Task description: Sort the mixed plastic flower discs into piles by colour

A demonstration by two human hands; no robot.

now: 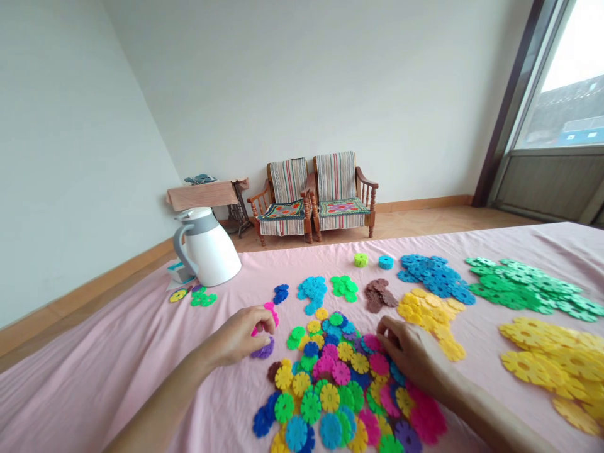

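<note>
My left hand (246, 335) is closed, its fingers bent down over a small group of purple notched plastic discs (264, 348). Pink discs (271, 309) show just behind those fingers. Whatever lies between the fingertips is hidden. At the right edge of a large mixed pile of notched discs (329, 397), my right hand (411, 347) is closed too, fingertips beside pink and purple discs. I cannot make out what it pinches. The mixed pile holds yellow, green, blue, pink, purple and brown discs, many overlapping.
Sorted groups lie beyond: dark blue discs (280, 294), light blue discs (311, 293), green discs (344, 287), brown discs (379, 296) and yellow discs (427, 311). Larger blue (436, 277), green (528, 284) and yellow discs (561, 362) spread rightward. A white jug (213, 251) stands back left.
</note>
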